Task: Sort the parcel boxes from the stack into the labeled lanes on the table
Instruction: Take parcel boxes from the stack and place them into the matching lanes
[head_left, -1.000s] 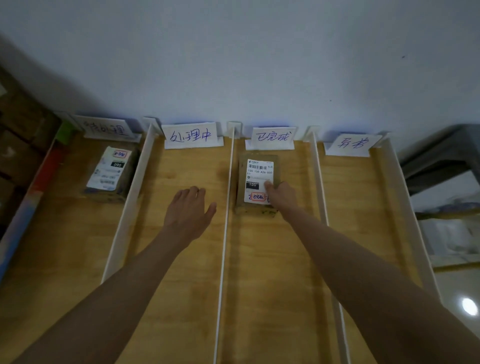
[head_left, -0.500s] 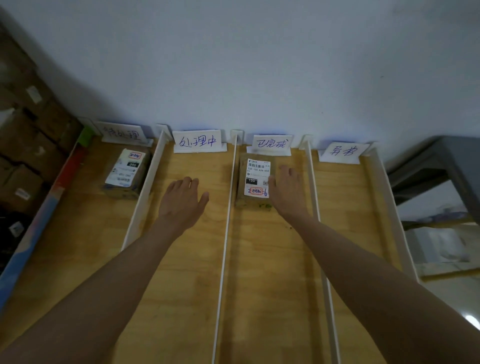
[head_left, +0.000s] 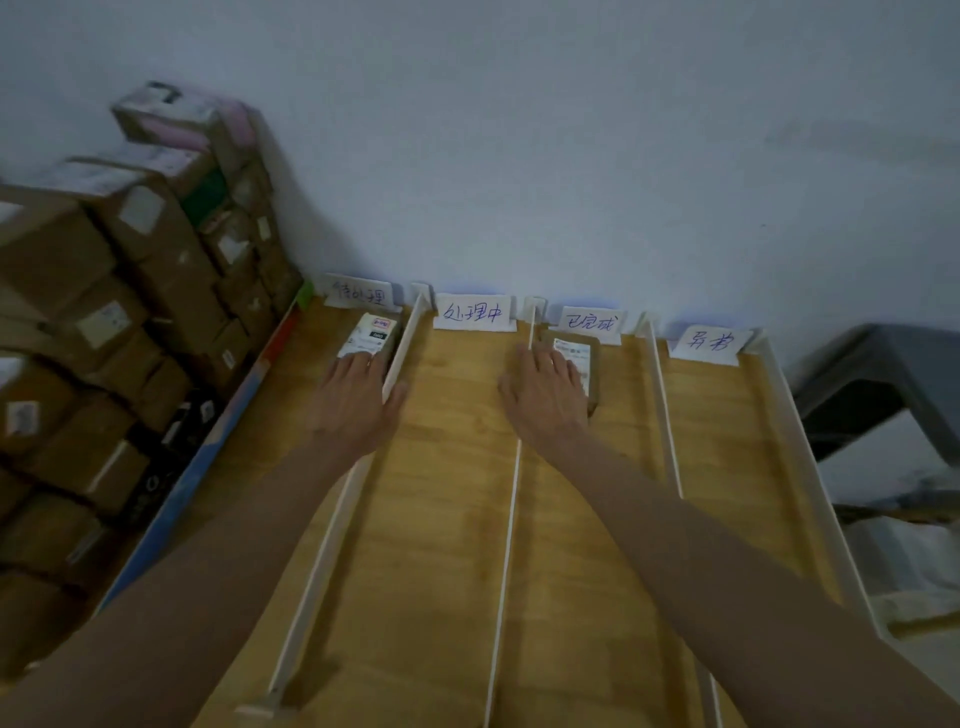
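A wooden table (head_left: 452, 519) is split by white dividers into labeled lanes. One small brown parcel with a white label (head_left: 371, 335) lies at the far end of the leftmost lane. Another labeled parcel (head_left: 584, 358) lies at the far end of the third lane. My left hand (head_left: 356, 402) reaches forward with straight fingers over the near edge of the left parcel and the first divider. My right hand (head_left: 543, 397) is flat with fingers spread, partly over the third-lane parcel and the second divider. A stack of brown parcel boxes (head_left: 119, 312) stands left of the table.
Paper lane labels (head_left: 475, 313) stand along the back wall. White dividers (head_left: 506, 545) run the table's length. A dark grey stool or table (head_left: 883, 384) stands to the right. A blue and red board (head_left: 208, 452) edges the table's left side.
The view has swung left, bringing the box stack into sight. My left hand has moved from the second lane toward the leftmost parcel. My right hand has shifted left across the third-lane parcel.
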